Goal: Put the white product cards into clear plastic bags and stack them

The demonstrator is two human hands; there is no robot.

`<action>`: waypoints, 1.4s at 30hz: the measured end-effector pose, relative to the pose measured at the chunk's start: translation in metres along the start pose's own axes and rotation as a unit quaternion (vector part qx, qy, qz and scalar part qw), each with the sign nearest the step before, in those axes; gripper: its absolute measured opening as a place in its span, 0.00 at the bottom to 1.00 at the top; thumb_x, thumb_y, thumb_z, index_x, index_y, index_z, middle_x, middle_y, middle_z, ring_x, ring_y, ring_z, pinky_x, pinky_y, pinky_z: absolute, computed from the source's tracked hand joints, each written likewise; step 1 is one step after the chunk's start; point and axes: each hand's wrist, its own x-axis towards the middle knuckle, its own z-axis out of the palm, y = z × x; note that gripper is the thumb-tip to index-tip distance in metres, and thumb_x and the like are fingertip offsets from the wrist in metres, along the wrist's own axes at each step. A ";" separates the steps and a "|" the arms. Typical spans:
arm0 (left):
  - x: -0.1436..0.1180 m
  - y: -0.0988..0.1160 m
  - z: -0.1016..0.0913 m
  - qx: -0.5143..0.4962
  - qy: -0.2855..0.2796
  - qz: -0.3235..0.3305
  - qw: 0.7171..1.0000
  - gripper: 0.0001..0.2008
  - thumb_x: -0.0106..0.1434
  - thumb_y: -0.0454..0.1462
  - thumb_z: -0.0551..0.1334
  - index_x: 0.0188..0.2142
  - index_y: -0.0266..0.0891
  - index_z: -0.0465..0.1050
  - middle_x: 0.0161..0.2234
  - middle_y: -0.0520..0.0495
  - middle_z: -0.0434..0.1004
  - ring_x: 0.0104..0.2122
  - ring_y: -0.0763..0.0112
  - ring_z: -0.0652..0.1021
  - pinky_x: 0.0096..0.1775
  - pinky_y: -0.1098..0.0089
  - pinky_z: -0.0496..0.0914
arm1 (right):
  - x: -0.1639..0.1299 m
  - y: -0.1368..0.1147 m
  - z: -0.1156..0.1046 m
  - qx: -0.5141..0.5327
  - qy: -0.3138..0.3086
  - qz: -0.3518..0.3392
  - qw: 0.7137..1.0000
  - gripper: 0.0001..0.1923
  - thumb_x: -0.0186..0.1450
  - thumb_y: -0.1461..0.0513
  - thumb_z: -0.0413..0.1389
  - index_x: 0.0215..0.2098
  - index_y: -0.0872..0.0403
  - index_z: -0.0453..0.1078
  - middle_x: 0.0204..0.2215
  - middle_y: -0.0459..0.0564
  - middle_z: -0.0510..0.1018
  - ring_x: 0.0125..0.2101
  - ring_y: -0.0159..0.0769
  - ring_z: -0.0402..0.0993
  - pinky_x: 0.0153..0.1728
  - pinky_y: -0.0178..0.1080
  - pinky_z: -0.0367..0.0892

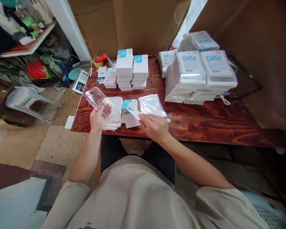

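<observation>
My left hand (98,117) holds up a clear plastic sleeve (97,97) over the left end of the wooden table (205,117). My right hand (154,126) pinches the corner of a white card (132,116) lying on a small blue-and-white box (130,105). Beside that box lies a loose pile of clear sleeves (152,105). Under my left hand sits a low stack of white sleeves (114,114).
Stacks of white boxes (132,71) stand at the table's back middle. Tall piles of bagged packs (200,74) fill the back right. A calculator (80,81) and a tape roll (98,61) are at the far left corner. Cardboard walls stand behind; a plastic chair (26,101) is on the floor.
</observation>
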 end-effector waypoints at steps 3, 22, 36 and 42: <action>-0.002 -0.003 0.007 -0.012 -0.002 0.014 1.000 0.10 0.61 0.36 0.71 0.40 0.38 0.74 0.38 0.44 0.85 0.38 0.68 0.85 0.47 0.64 0.78 | -0.003 -0.001 -0.011 0.164 0.111 0.178 0.964 0.16 0.71 0.51 0.58 0.31 0.51 0.79 0.28 0.48 0.83 0.28 0.38 0.77 0.31 0.39 0.67; -0.057 -0.034 0.035 0.025 -0.109 -0.037 0.993 0.22 0.53 0.43 0.77 0.45 0.39 0.78 0.47 0.44 0.84 0.44 0.59 0.84 0.41 0.66 0.80 | -0.009 -0.020 0.032 0.613 -0.049 0.375 0.694 0.26 0.52 0.45 0.72 0.33 0.54 0.70 0.24 0.45 0.78 0.22 0.33 0.75 0.25 0.37 0.75; -0.005 -0.005 -0.004 0.640 0.052 0.220 0.735 0.20 0.62 0.47 0.69 0.47 0.35 0.75 0.46 0.35 0.78 0.50 0.51 0.77 0.57 0.52 0.68 | -0.017 0.051 0.038 0.182 0.150 0.446 0.863 0.22 0.61 0.56 0.61 0.51 0.56 0.71 0.31 0.49 0.77 0.33 0.41 0.73 0.41 0.47 0.70; 0.034 -0.001 -0.032 0.648 0.032 0.066 0.758 0.21 0.54 0.46 0.73 0.41 0.36 0.74 0.36 0.45 0.78 0.35 0.63 0.78 0.42 0.64 0.70 | -0.019 0.050 0.044 -0.104 0.104 0.402 0.904 0.22 0.64 0.58 0.58 0.53 0.63 0.71 0.54 0.67 0.73 0.56 0.60 0.65 0.57 0.59 0.58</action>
